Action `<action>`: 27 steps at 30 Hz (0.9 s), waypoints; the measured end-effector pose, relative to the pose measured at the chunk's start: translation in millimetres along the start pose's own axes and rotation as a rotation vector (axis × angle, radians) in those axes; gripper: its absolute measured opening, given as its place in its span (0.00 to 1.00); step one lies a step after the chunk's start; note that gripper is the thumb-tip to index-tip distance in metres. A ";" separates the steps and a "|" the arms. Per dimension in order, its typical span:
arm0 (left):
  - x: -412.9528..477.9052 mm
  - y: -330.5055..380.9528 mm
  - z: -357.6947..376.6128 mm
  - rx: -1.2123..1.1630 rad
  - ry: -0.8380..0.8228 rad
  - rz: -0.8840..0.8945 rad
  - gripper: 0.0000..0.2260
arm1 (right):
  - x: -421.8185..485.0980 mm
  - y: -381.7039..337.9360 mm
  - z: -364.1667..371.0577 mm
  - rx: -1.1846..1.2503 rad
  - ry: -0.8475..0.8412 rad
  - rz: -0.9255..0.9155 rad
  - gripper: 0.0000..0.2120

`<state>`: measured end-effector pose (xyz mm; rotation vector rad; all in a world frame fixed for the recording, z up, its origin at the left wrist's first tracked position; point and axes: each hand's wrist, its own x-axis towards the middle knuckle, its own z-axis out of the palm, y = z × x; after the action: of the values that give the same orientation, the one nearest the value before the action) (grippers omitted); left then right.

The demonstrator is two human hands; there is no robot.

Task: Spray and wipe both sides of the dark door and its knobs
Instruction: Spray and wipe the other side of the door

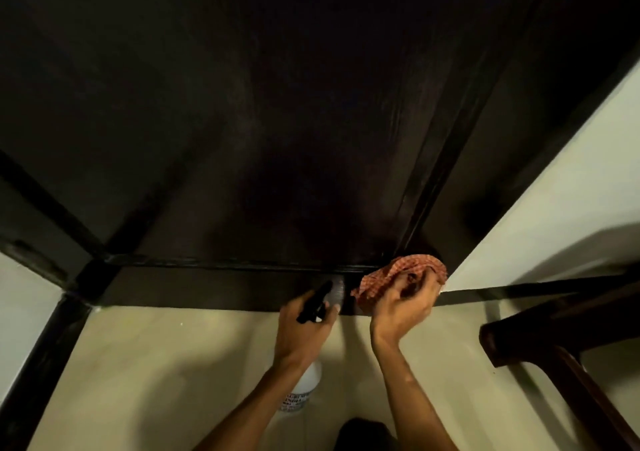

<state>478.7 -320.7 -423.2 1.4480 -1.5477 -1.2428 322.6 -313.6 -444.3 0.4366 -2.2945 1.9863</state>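
Note:
The dark door (263,132) fills the upper view, seen from above down to its bottom rail. My left hand (304,326) grips a white spray bottle (301,391) by its black trigger head (313,303), the nozzle pointing at the door's bottom edge, where a pale mist patch shows. My right hand (403,307) holds a bunched red checked cloth (398,275) against the door's lower right corner. No knob is in view.
A pale tiled floor (173,374) lies below the door. The dark door frame (38,353) runs down the left. A cream wall (554,191) stands on the right, with a dark wooden furniture piece (540,346) jutting in at lower right.

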 end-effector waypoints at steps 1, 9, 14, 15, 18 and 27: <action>0.2 0.7 0.4 0.017 0.016 -0.006 0.10 | -6.2 1.5 1.8 -0.026 -0.043 -0.043 0.18; 19.8 -31.9 -49.2 0.012 0.158 -0.031 0.07 | -73.8 -4.3 42.4 -0.148 -0.374 -0.334 0.14; 26.5 -44.6 -87.9 0.003 0.212 0.018 0.08 | -87.6 -2.9 49.8 -0.062 -0.298 -0.269 0.14; 26.7 -43.4 -89.7 -0.005 0.230 0.018 0.09 | -88.3 -2.0 49.3 -0.068 -0.274 -0.257 0.15; 34.6 -54.4 -116.4 -0.046 0.300 0.022 0.13 | -126.3 -25.7 74.2 -0.041 -0.385 -0.322 0.14; 57.1 -90.1 -188.6 -0.033 0.423 -0.021 0.08 | -179.0 -34.9 109.1 -0.022 -0.474 -0.385 0.09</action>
<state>675.2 -406.6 -454.7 1.5862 -1.2223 -0.8939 516.9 -395.2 -471.3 1.3575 -2.2256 1.8031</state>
